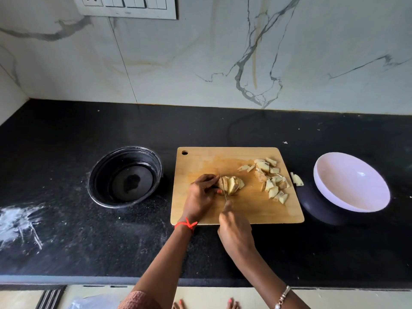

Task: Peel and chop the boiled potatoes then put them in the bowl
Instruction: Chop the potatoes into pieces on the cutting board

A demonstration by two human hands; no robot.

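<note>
Potato (231, 185), one, pale yellow and partly sliced into upright slabs leaning together, sits at the centre of a rectangular wooden cutting board (245, 210) with rounded corners and one round hanging hole at its far left corner; left hand (201, 195) rests on the potato's left end, fingers curled over it and gripping it; right hand (234, 228) is closed around a knife handle, forefinger extended along the top; knife (225, 192), thin-bladed, stands edge-down in the potato between the slices; handle hidden inside the fist. Chopped potato pieces (270, 179), irregular chunks too many and too overlapped to count exactly, lie heaped on the board's right portion; two pieces (297, 179) lie off the board on the counter, just beside its right edge. Bowl (352, 184), one, white, smooth and glossy inside with a dark exterior, sits right of the board, holding nothing visible. Black round pan (126, 177), one, metal-rimmed with a wet patch on its floor, sits left of the board. Countertop (66, 134) is black speckled stone, smeared with white powder at the left; wall behind is white veined marble. Left wrist carries one orange thread (187, 224); right wrist one beaded bracelet (282, 297).
</note>
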